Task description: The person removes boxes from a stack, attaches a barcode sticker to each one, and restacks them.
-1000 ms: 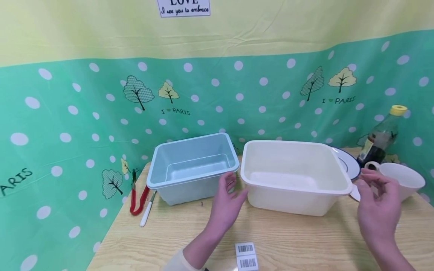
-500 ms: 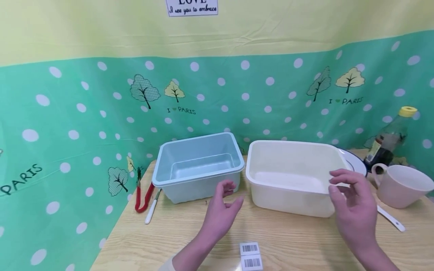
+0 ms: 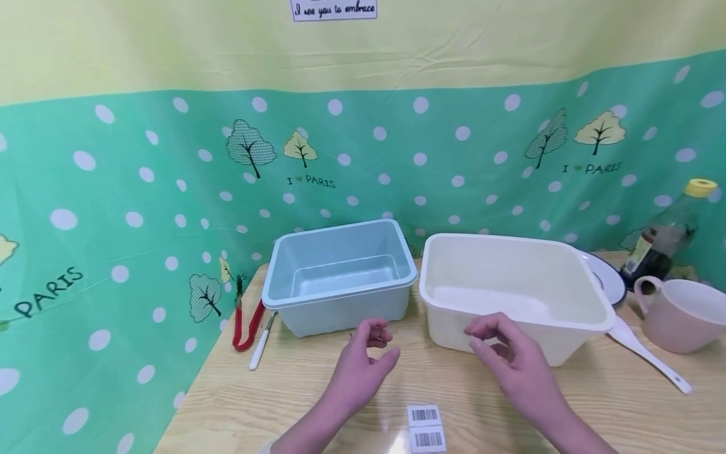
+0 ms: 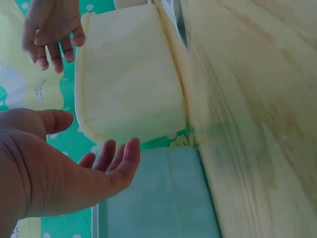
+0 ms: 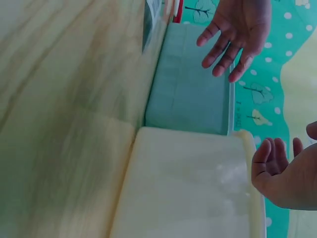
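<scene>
My left hand [image 3: 363, 372] hovers in front of the light blue bin [image 3: 340, 309], its fingers loosely bent and nothing between them. In front of the white bin [image 3: 510, 334], my right hand [image 3: 516, 366] is held in the air, also holding nothing, with fingers relaxed. Both bins stand side by side on the wooden table, and I see bare floors inside them. In the left wrist view the left hand [image 4: 74, 168] has its thumb spread from the fingers. The right wrist view catches the right hand [image 5: 287, 173] near the white bin's rim, apart from it as far as I can tell.
Red-handled tongs [image 3: 247, 325] and a white-handled knife [image 3: 263, 340] lie left of the blue bin. A white spoon [image 3: 649, 356], pink mug [image 3: 683, 315], plate [image 3: 607, 277] and yellow-capped bottle [image 3: 660, 243] are at the right. A barcode label [image 3: 426, 429] lies in front.
My right hand has moved left, from beside the mug to in front of the white bin. My left hand has drawn slightly back toward me. The head view has shifted a little.
</scene>
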`<act>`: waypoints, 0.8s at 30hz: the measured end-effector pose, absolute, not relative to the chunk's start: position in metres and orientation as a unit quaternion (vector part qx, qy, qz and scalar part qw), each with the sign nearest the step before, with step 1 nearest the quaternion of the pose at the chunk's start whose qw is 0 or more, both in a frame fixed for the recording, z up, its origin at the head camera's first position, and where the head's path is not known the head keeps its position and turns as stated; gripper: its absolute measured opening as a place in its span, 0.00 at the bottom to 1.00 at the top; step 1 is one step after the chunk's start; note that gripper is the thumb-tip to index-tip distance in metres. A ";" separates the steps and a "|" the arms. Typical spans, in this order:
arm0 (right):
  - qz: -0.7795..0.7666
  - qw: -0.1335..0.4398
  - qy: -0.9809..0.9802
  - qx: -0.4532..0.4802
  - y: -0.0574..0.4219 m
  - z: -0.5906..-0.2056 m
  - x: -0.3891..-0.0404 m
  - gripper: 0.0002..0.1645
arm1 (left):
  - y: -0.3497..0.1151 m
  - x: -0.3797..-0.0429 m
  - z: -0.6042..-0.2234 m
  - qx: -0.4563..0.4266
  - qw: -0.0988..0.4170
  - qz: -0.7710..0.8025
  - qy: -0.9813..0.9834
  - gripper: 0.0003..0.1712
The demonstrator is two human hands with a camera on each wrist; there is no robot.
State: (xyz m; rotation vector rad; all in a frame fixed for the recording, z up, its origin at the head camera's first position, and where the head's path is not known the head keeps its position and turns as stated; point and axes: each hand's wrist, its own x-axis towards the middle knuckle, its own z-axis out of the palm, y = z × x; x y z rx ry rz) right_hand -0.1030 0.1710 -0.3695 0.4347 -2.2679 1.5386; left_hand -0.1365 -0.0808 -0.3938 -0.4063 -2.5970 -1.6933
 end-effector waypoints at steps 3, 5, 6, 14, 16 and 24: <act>0.548 0.119 -0.817 0.133 0.164 -0.373 -0.106 0.03 | -0.086 -0.134 -0.398 -0.136 -0.023 -0.531 -0.836 0.26; 0.545 0.069 -0.827 0.119 0.159 -0.375 -0.108 0.05 | -0.089 -0.131 -0.400 -0.144 -0.042 -0.522 -0.840 0.25; 0.543 0.044 -0.831 0.114 0.158 -0.376 -0.109 0.06 | -0.090 -0.130 -0.402 -0.149 -0.050 -0.518 -0.841 0.24; 0.484 -0.083 -0.857 0.157 0.151 -0.400 -0.112 0.15 | -0.094 -0.126 -0.411 -0.175 -0.124 -0.485 -0.848 0.24; 0.477 -0.105 -0.857 0.166 0.153 -0.405 -0.111 0.16 | -0.094 -0.125 -0.413 -0.180 -0.143 -0.476 -0.848 0.25; 0.450 -0.177 -0.864 0.137 0.156 -0.411 -0.111 0.18 | -0.093 -0.123 -0.416 -0.192 -0.218 -0.428 -0.856 0.22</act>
